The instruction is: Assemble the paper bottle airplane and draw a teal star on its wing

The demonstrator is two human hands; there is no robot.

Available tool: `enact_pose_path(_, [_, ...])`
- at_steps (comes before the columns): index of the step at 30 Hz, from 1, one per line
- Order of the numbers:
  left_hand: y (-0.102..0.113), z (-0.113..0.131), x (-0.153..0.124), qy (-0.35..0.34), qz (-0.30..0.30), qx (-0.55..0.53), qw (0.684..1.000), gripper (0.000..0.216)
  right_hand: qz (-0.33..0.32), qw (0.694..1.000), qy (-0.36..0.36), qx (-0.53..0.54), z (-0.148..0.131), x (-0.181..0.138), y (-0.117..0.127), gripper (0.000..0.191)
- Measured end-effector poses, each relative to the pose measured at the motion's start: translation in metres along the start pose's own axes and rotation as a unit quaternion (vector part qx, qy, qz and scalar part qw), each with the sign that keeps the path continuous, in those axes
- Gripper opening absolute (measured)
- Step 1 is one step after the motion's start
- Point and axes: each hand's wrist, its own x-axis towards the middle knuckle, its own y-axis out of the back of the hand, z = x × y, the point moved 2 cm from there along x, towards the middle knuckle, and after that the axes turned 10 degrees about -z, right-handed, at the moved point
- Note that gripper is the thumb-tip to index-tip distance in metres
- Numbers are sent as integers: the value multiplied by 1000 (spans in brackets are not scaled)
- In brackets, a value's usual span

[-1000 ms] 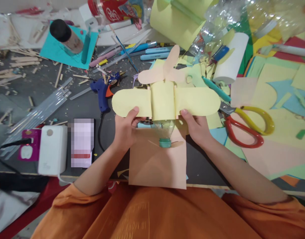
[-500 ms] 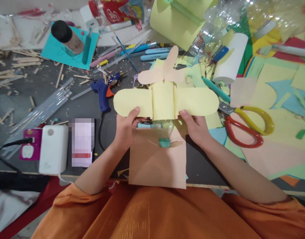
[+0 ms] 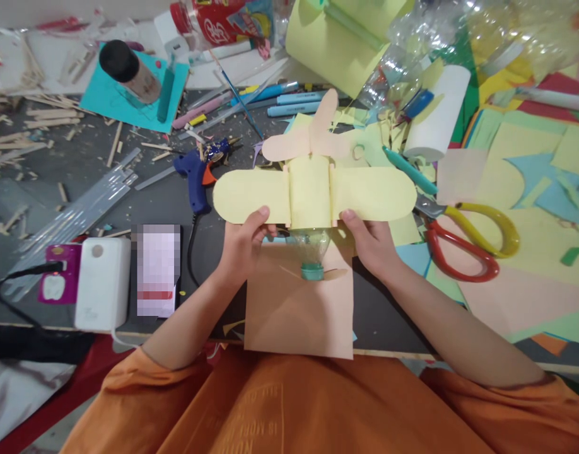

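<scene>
A model plane (image 3: 309, 192) made from a plastic bottle wrapped in yellow paper is held level between my hands. Its yellow wings spread to both sides, and pinkish tail pieces (image 3: 289, 144) stand at the far end. The clear bottle neck with its green cap (image 3: 312, 272) points toward me. My left hand (image 3: 242, 246) is closed on the left wing's near edge, thumb on top and fingers underneath. My right hand (image 3: 372, 243) pinches the right wing near the body in the same way. Below the cap lies a tan paper sheet (image 3: 299, 321).
Left of the plane lie a blue glue gun (image 3: 197, 180), a phone (image 3: 156, 271), a white power bank (image 3: 103, 284) and clear glue sticks (image 3: 84, 208). On the right are scissors (image 3: 464, 261), a white roll (image 3: 438, 113) and layered coloured paper (image 3: 511, 284). Pens (image 3: 299, 104) lie behind.
My left thumb has slid slightly to the right along the left wing's near edge, and the fingers below shifted a little. The plane and my right hand are almost unmoved.
</scene>
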Motion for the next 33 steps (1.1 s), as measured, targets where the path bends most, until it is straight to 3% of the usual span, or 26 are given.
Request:
enact_pose_path(5, [-1,-4,1,9,-56,40,998,42,-21,1000,15,-2,0,1,-1,53])
enact_pose_path(9, [-2,-2,0,5,-59,41,997,43,-49,999,19,-12,-1,1,-1,50])
enact_pose_path(13, [-4,1,-1,34,-72,41,996,42,-37,999,21,-23,-2,1,-1,49])
enact_pose_path(20, [-8,5,-2,79,-58,36,995,41,-47,998,15,-27,-4,2,-2,58])
enact_pose_path(33, [0,-7,1,26,-51,33,998,33,-63,997,22,-42,-4,2,-2,56])
